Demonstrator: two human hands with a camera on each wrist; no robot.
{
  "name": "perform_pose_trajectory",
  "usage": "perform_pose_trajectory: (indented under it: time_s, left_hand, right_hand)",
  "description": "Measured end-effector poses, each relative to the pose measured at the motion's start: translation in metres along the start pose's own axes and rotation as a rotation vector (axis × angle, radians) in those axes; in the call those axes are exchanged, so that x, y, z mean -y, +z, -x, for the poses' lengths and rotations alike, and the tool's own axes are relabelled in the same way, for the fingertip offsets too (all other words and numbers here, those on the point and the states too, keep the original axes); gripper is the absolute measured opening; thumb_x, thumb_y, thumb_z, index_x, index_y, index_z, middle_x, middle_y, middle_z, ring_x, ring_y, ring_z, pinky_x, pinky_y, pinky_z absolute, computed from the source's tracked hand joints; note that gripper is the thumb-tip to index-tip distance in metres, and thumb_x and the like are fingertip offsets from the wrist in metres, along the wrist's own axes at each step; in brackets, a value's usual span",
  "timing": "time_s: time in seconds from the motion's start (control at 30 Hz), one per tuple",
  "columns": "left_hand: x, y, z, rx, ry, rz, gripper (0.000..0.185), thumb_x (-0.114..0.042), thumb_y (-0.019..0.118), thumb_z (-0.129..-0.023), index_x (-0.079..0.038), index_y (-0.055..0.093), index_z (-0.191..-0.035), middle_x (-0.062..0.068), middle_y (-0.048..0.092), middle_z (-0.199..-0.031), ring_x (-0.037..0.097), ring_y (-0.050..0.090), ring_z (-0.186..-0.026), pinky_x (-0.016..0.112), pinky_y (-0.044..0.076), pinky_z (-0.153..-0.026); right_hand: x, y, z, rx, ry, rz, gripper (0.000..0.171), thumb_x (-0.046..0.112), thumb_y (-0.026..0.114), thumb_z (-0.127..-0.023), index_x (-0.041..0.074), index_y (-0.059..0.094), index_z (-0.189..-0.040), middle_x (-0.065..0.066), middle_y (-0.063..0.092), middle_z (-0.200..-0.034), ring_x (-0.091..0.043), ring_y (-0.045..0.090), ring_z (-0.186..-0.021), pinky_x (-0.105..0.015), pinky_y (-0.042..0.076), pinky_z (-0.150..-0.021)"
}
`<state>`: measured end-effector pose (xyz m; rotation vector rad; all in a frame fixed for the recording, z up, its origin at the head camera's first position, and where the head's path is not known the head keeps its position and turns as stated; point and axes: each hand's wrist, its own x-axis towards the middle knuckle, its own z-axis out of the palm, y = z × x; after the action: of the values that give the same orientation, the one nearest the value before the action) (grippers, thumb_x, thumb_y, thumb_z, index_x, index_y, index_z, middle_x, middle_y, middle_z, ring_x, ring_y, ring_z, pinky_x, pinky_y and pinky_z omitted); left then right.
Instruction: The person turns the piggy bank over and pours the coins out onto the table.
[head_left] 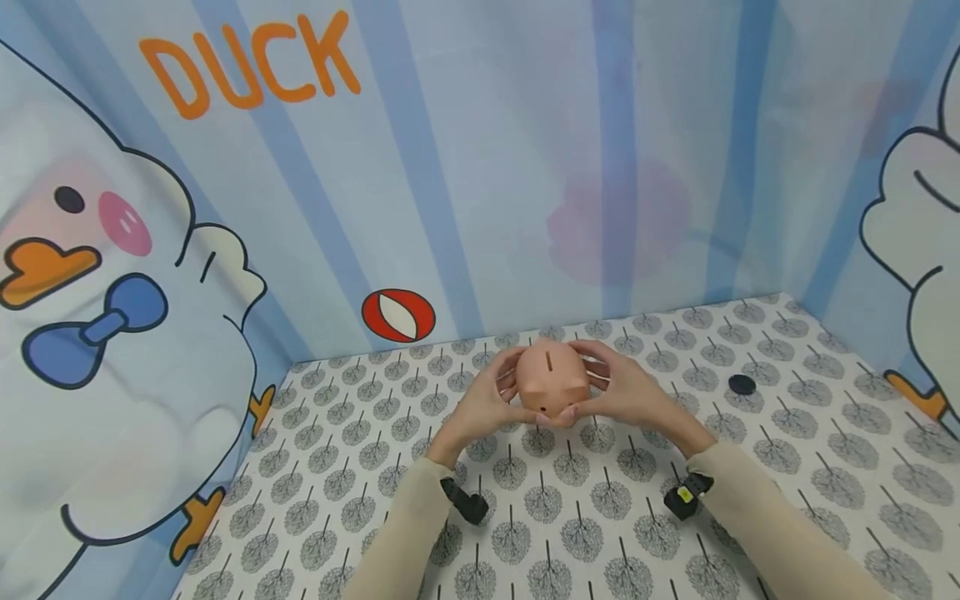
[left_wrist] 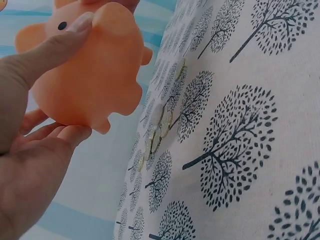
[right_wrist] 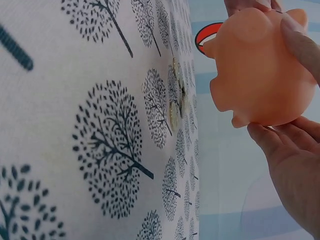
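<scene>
An orange piggy bank point(head_left: 552, 379) is held up off the patterned cloth between both hands, its coin slot on top and its snout toward me. My left hand point(head_left: 486, 402) grips its left side, thumb by the snout and fingers curled behind. The right hand point(head_left: 626, 390) grips the other side in the same way, its thumb point(right_wrist: 300, 42) on the front. Below, several gold-coloured coins point(left_wrist: 165, 122) lie on the cloth; the right wrist view shows these coins point(right_wrist: 173, 115) too. The head view has them hidden behind the bank and hands.
A black disc point(head_left: 742, 384) lies on the cloth to the right. The tree-print cloth point(head_left: 322, 500) covers the table, which ends at a blue-striped curtain point(head_left: 510, 208) with duck pictures. Black wrist cameras are strapped under both beige sleeves point(head_left: 408, 533).
</scene>
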<state>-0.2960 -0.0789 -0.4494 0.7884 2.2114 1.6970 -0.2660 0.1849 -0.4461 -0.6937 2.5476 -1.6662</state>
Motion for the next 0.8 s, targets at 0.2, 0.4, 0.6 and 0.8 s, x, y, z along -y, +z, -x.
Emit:
perform_pose_trajectory:
  time_s: [0.2,0.4,0.6,0.8]
  left_hand:
    - [0.0016,0.0016,0.0012,-0.007,0.025,-0.044,0.109,0.002,0.090,-0.078,-0.017,0.028,-0.166,0.008,0.031,-0.173,0.030,0.035,-0.160,0.036,0.037,-0.130]
    - [0.0059,0.0010,-0.0005,-0.041,0.030,-0.083,0.112,0.005,0.091,-0.075,-0.018,0.029,-0.165,0.008,0.033,-0.172,0.029,0.035,-0.160,0.034,0.035,-0.131]
    - [0.0080,0.0010,0.0009,-0.035,0.025,-0.062,0.113,0.006,0.090,-0.075,-0.019,0.028,-0.166,0.007,0.032,-0.172,0.027,0.035,-0.160,0.033,0.037,-0.129]
    - [0.0084,0.0005,0.0030,-0.063,0.010,-0.088,0.107,-0.006,0.093,-0.078,-0.025,0.033,-0.165,0.003,0.041,-0.168,0.024,0.041,-0.157,0.037,0.039,-0.129]
  right_hand:
    - [-0.0036,0.0016,0.0007,0.008,-0.019,-0.021,0.103,0.016,0.094,-0.080,0.011,0.034,-0.163,-0.019,0.032,-0.171,-0.047,0.038,-0.154,-0.052,0.042,-0.124]
    - [-0.0039,0.0045,-0.0049,0.005,-0.044,0.012,0.104,0.019,0.096,-0.076,0.013,0.037,-0.161,-0.018,0.035,-0.169,-0.048,0.040,-0.153,-0.053,0.043,-0.123]
    - [-0.0065,0.0066,-0.0067,0.007,-0.030,0.025,0.104,0.020,0.097,-0.076,0.012,0.037,-0.161,-0.018,0.036,-0.169,-0.046,0.041,-0.153,-0.053,0.042,-0.124]
    - [-0.0072,0.0069,-0.0056,-0.006,0.014,0.003,0.100,0.023,0.094,-0.080,0.011,0.037,-0.161,-0.019,0.037,-0.168,-0.046,0.043,-0.152,-0.054,0.044,-0.123]
